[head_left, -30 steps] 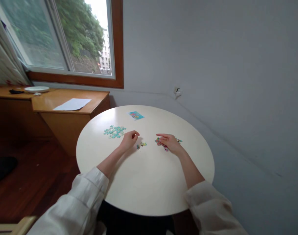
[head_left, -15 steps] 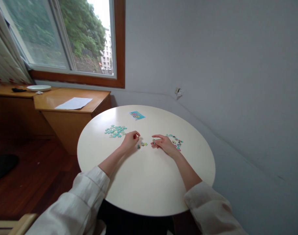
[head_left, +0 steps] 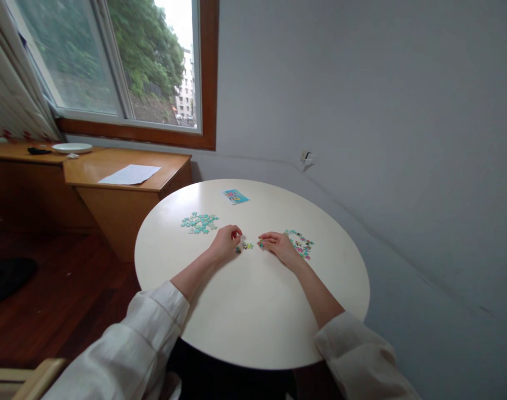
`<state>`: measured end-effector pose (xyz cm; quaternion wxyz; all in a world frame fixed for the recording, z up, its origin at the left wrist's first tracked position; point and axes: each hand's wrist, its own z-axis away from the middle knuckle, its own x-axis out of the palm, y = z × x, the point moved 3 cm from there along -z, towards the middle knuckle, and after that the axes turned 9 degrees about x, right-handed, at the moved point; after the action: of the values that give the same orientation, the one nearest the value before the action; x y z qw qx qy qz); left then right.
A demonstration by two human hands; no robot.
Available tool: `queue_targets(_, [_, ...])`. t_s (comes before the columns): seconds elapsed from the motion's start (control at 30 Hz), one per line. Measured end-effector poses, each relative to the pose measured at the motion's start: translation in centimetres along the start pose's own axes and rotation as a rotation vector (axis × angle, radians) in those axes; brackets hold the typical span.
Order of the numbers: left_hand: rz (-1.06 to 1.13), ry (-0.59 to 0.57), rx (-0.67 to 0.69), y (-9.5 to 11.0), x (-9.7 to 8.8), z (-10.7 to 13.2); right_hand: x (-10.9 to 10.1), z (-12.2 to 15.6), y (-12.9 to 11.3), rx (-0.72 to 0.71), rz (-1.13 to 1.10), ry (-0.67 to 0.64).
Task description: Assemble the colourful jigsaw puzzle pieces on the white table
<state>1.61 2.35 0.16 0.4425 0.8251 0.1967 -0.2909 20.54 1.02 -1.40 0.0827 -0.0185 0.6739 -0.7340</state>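
My right hand (head_left: 280, 247) is closed, its fingertips pinching a small multicoloured puzzle piece (head_left: 260, 243) over the middle of the white table. Opposite it, my left hand (head_left: 227, 241) is curled with thumb and fingers drawn together; anything inside is too small to make out. Between the two hands lies a little cluster of yellowish puzzle pieces (head_left: 247, 245). A dark piece (head_left: 238, 250) lies right by the left fingertips. Beyond my left hand is a heap of turquoise puzzle pieces (head_left: 200, 223). Mixed pink and teal pieces (head_left: 302, 244) are partly hidden behind my right hand.
A blue picture card (head_left: 236, 196) lies near the far edge of the round white table (head_left: 253, 311). To the left stands a wooden desk (head_left: 174, 166) with a paper sheet (head_left: 130, 174) and a white plate (head_left: 72, 148). A wall with a socket (head_left: 307, 157) borders the right.
The fingers of my right hand have come down and closed together around the puzzle piece. My left hand has barely moved. The whole view has shifted slightly.
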Motion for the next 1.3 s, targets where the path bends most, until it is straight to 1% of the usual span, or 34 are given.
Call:
queue_targets(0.2, [-0.042,-0.050,0.033,-0.4,0.4,0.0,0.7,-0.4,0.5,0.005,0.005,-0.016])
queue_targets(0.47, [-0.091,-0.161,0.083,0.0,0.7,0.2,1.3,-0.3,0.8,-0.025,0.089,-0.043])
queue_targets(0.6, [-0.155,-0.212,0.127,0.0,0.9,0.4,1.5,-0.4,0.7,-0.077,0.188,-0.042])
queue_targets(0.8, [-0.224,-0.287,0.151,0.0,1.4,0.5,1.6,-0.5,0.6,-0.141,0.333,-0.030])
queue_targets(0.97, [-0.212,-0.294,0.147,0.1,1.4,0.5,1.6,-0.4,0.4,-0.190,0.484,0.021])
queue_targets(1.3, [-0.204,-0.281,0.127,0.4,1.2,0.5,1.9,-0.3,-0.1,-0.232,0.551,0.048])
